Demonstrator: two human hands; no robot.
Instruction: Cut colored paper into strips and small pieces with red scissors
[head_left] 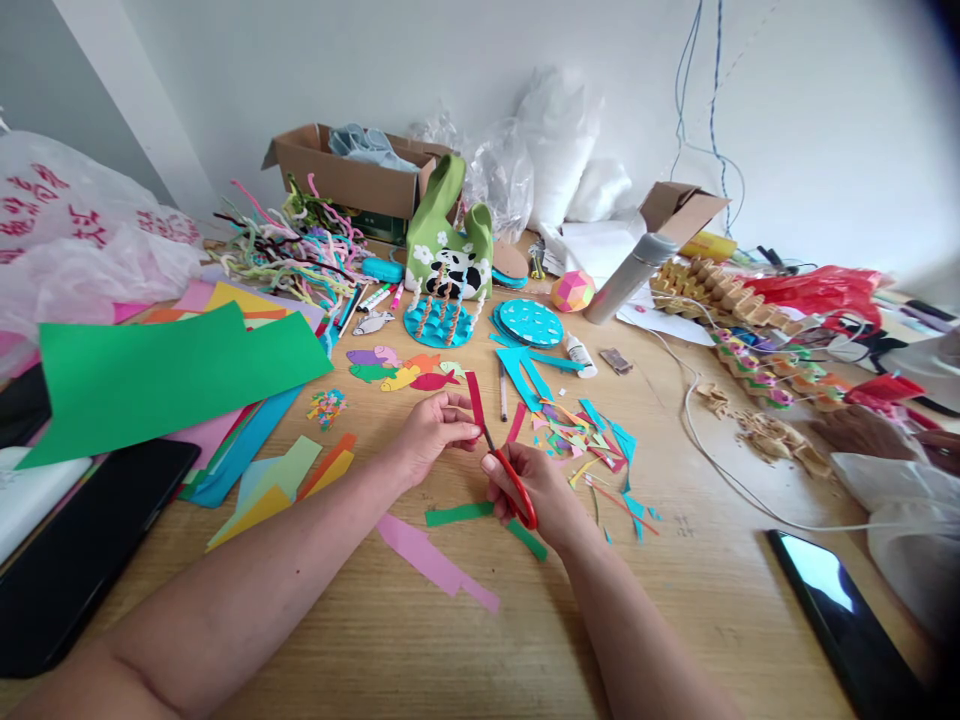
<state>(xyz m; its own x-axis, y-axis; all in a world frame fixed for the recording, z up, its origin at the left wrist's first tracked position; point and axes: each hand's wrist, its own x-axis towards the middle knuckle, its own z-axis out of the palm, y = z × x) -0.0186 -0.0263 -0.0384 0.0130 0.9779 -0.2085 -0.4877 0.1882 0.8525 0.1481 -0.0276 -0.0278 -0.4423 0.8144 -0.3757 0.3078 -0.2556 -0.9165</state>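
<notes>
Well in from the wooden table's far edge, our left hand pinches a narrow red paper strip, while our right hand grips red-handled metal scissors, blades at the strip's lower end. An open brown cardboard box stands near that edge.

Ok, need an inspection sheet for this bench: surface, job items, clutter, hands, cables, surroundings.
Surface: wooden table, crowded toward the back and sides.
Job's things: red scissors, blades at the lower part of a red paper strip.
Clutter: paper fish beyond the hands; paper scraps and phone to the right; green sheet to the left.
Hands: left hand pinches the strip; right hand holds the scissors.
Cables: white cable on the table, right; blue cables against the wall.
Surroundings: pale wall; cardboard box at the back.
</notes>
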